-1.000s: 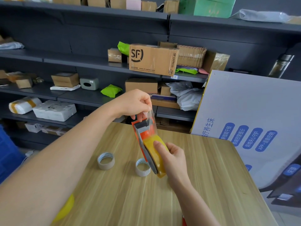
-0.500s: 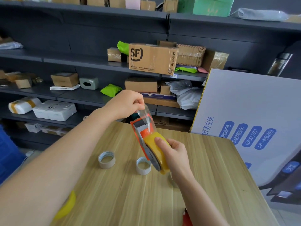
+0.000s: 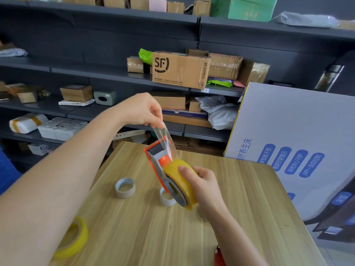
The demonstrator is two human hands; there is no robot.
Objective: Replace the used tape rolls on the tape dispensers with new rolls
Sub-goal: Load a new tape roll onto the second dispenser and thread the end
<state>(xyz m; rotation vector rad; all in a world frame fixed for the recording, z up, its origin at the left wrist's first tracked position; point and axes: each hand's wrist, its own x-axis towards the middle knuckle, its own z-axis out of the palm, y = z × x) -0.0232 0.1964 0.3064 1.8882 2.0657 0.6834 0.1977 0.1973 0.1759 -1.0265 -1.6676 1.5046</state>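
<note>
An orange tape dispenser (image 3: 156, 163) with a full yellow roll (image 3: 184, 181) mounted on it is held tilted above the wooden table (image 3: 240, 208). My right hand (image 3: 206, 186) grips the yellow roll and the dispenser from the right. My left hand (image 3: 141, 110) pinches the clear tape end (image 3: 164, 136), drawn up over the dispenser's roller. Two nearly empty used rolls (image 3: 125, 188) (image 3: 166, 198) lie flat on the table. A spare yellow roll (image 3: 74, 239) lies near the table's left front, partly hidden by my left forearm.
A red object (image 3: 220, 256) shows at the bottom edge. A large white printed box (image 3: 299, 150) leans against the table's right side. Dark shelves (image 3: 115, 75) with parcels and cartons stand behind the table.
My left hand has pulled the clear tape end up and to the left, lengthening the strip over the roller. The dispenser has tilted slightly and my right hand keeps hold of the roll.
</note>
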